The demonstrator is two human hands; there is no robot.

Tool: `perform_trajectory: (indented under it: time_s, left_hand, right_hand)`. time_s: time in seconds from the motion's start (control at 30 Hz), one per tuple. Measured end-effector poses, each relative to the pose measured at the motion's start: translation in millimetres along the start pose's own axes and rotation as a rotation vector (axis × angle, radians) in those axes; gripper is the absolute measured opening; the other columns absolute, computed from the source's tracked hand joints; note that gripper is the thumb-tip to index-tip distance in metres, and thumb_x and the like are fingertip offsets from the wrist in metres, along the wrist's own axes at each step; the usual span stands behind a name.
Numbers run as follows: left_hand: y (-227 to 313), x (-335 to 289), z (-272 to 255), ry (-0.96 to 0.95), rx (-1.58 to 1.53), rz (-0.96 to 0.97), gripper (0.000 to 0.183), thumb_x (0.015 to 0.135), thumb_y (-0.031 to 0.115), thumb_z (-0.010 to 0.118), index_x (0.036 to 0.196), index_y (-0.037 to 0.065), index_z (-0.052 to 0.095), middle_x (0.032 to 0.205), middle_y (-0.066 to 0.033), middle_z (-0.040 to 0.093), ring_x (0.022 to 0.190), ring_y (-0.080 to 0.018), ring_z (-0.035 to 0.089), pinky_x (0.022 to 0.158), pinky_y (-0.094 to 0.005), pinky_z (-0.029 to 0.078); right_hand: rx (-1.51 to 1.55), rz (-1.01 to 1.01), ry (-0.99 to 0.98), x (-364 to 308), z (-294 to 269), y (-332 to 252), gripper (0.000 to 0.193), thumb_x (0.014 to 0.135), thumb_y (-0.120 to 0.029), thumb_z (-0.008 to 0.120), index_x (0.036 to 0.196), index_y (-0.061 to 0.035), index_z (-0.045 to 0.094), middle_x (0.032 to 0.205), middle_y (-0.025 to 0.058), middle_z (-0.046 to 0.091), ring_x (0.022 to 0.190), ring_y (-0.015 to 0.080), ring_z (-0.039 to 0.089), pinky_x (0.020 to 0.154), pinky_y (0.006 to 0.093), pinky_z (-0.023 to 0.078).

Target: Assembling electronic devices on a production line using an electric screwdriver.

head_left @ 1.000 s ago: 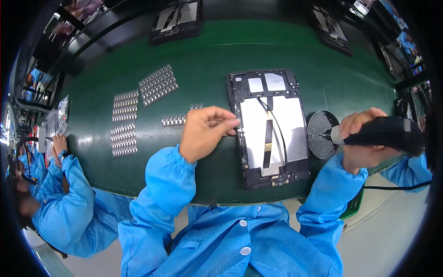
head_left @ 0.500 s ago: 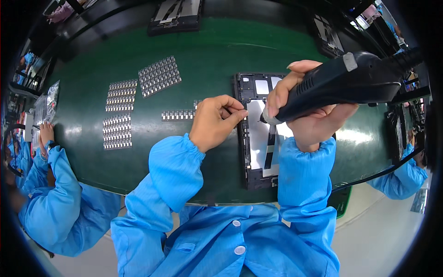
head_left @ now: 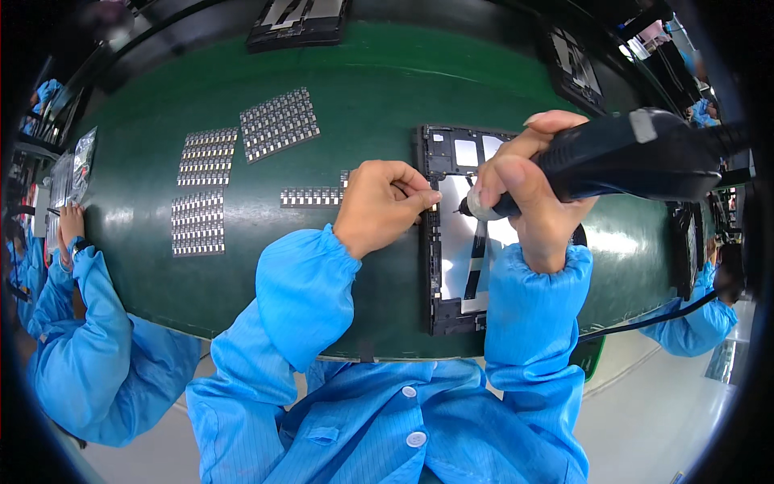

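My right hand is wrapped round a black electric screwdriver, its tip pointing left over a tablet-like device. The device lies with its inside exposed: a black frame round a silver plate with dark strips. At the device's left edge, my left hand has thumb and forefinger pinched together. Whatever they hold, if anything, is too small to make out. The screwdriver tip hangs a little right of those fingertips. Partly behind my left hand lies a short strip of small circuit boards.
Three panels of small circuit boards lie on the green mat to the left. Other opened devices stand at the far side and far right. A co-worker's hand rests at the left edge. A black cable runs along the right edge.
The screwdriver has tilted and shifted slightly right, and my right hand's grip has turned with it. My left hand stays pinched at the device's edge. The view has shifted slightly.
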State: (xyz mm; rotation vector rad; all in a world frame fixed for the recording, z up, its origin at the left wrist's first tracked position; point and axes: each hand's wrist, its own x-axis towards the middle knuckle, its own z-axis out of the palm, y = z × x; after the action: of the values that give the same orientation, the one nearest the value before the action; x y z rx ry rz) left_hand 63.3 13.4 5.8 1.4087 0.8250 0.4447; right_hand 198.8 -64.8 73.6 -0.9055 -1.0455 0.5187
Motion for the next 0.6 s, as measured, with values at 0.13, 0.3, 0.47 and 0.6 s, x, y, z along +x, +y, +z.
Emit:
perform_trajectory:
  time_s: [0.13,0.3,0.47,0.6]
  left_hand:
    - [1,0,-1,-0.004,0.013,0.025,0.013,0.075,0.006,0.072,0.078,-0.004,0.065,0.069,-0.0079,0.066,0.058,-0.0079,0.060,0.053,-0.0217,0.049]
    - [1,1,-1,0.009,0.031,0.024,0.011,0.074,0.006,0.072,0.076,-0.003,0.066,0.067,-0.0077,0.066,0.058,-0.0088,0.060,0.053,-0.0226,0.049]
    - [-2,0,-2,0.018,0.024,0.039,0.011,0.074,0.007,0.073,0.076,-0.002,0.067,0.066,-0.0079,0.066,0.058,-0.0097,0.060,0.053,-0.0240,0.049]
    - [-3,1,-1,0.013,0.049,0.043,0.011,0.074,0.007,0.073,0.076,-0.002,0.067,0.067,-0.0083,0.066,0.059,-0.0101,0.061,0.054,-0.0242,0.049]
  right_hand:
    - [-0.133,-0.037,-0.033,6,14,3,0.035,0.069,0.004,0.076,0.099,0.0013,0.057,0.065,0.0055,0.064,0.056,0.0079,0.059,0.052,0.0187,0.046]
    - [-0.072,0.012,-0.017,6,19,13,0.034,0.068,0.004,0.077,0.095,0.0011,0.058,0.065,0.0054,0.064,0.057,0.0070,0.059,0.053,0.0186,0.046]
    - [-0.078,0.024,-0.025,5,20,15,0.034,0.068,0.003,0.078,0.096,0.0012,0.058,0.065,0.0058,0.064,0.057,0.0076,0.059,0.052,0.0185,0.046]
    - [-0.053,0.040,-0.022,4,17,18,0.034,0.068,0.003,0.078,0.095,0.0013,0.058,0.066,0.0059,0.064,0.057,0.0079,0.059,0.052,0.0187,0.046]
